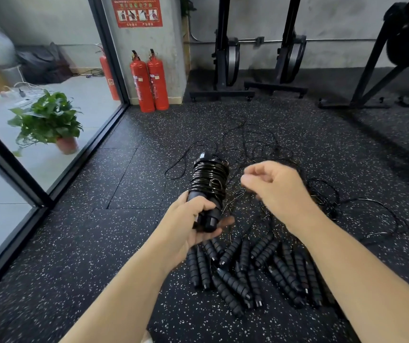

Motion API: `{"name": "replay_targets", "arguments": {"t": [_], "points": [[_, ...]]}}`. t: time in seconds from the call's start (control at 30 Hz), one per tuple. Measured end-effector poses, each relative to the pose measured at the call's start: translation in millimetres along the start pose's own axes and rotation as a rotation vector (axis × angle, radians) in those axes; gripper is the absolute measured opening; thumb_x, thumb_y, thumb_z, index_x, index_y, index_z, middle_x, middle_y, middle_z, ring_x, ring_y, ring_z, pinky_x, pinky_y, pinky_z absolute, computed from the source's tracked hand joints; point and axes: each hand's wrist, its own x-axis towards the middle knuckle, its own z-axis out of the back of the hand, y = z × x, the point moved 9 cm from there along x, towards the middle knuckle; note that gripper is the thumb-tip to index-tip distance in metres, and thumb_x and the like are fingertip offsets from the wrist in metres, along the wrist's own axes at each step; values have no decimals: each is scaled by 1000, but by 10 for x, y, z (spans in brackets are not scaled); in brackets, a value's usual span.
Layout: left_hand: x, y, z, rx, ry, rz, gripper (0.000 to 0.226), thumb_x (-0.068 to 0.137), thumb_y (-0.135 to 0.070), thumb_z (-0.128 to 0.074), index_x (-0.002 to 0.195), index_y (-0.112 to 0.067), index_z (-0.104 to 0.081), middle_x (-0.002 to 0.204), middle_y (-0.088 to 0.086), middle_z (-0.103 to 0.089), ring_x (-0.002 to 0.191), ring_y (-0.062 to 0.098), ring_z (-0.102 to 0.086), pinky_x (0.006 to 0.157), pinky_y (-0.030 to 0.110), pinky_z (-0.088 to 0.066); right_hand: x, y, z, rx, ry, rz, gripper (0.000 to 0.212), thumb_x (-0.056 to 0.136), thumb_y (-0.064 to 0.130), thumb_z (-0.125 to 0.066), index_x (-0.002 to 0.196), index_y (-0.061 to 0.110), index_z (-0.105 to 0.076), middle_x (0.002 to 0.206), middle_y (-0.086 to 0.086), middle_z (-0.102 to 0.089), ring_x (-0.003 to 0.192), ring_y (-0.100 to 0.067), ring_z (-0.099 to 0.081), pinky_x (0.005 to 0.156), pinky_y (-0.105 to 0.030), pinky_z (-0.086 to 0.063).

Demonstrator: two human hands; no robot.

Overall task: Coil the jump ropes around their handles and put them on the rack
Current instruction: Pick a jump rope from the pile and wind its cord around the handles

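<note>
Looking down through the head camera, I am seeing the speckled rubber floor [79, 256] taking up most of the view. The jump ropes [262, 246] are sprawling across it just ahead of the person. Their thin black cords [272, 154] are lying in a loose tangle on the far side, and the ribbed foam handles [233, 283] are crowding into a heap on the near side, between the forearms.

I am judging the cords to be light, springy and slick. They are likely to snag on one another and to spring off a coil if the tension drops. The handles are looking soft and grippy, so they are the place to take hold.

One bundle [209, 178] is being held up above the heap, its cord wound in tight turns around a pair of handles. The left hand [188, 229] is gripping the lower ends of those handles, with its fingers wrapping around them. The right hand [276, 186] is hovering just beside the coil with its fingers curled and its thumb meeting the forefinger. I am not able to tell whether it is pinching a cord, because that spot is blurring.

Around all this, a glass partition [37, 149] is running along the left and black exercise machines [225, 60] are standing against the back wall. Two red fire extinguishers [141, 87] are standing at the pillar, and a potted plant [47, 120] is sitting behind the glass. No rack is showing, and the tangle itself is looking like the main obstruction.
</note>
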Motion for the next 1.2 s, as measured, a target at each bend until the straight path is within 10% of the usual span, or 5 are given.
{"name": "replay_targets", "arguments": {"t": [0.2, 0.43, 0.63, 0.87, 1.2], "points": [[63, 61, -16, 6, -72, 9, 12, 91, -5, -54, 95, -13, -62, 85, 7, -67, 68, 14, -60, 60, 26, -52, -170, -297, -562, 348, 299, -298, 21, 90, 30, -66, 97, 11, -71, 94, -6, -73, 83, -18, -67, 87, -42, -54], [77, 42, -127, 186, 12, -93, 25, 88, -1, -63, 111, -11, -61, 98, 8, -71, 80, 16, -67, 70, 27, -54, -182, -289, -499, 556, 270, -343, 13, 91, 15, -64, 98, 5, -70, 93, -11, -75, 76, -19, -70, 71, -36, -60], [-32, -155, -261, 623, -136, -384, 75, 70, -13, -82, 136, -30, -49, 115, -11, -70, 110, 9, -65, 97, 34, -50, -249, -246, -135, 367, 77, -165, 16, 87, 9, -68, 101, 16, -68, 101, -3, -72, 93, -16, -67, 80, -24, -54], [-310, -378, -916, 878, -61, -466, 55, 81, 2, -65, 128, -24, -58, 96, -13, -65, 88, 10, -62, 69, 14, -45, -576, -186, 422, 321, -97, -122, 19, 87, 8, -67, 103, 18, -68, 98, 3, -71, 92, -13, -65, 74, -20, -48], [-847, -580, -2142, 1046, -7, -464, 27, 82, -7, -60, 109, -10, -62, 97, 9, -69, 92, 30, -65, 70, 34, -52, -1207, 51, 1600, 252, -399, -115, 20, 82, 12, -68, 100, 21, -65, 97, -3, -70, 92, -22, -66, 87, -44, -54]]}}
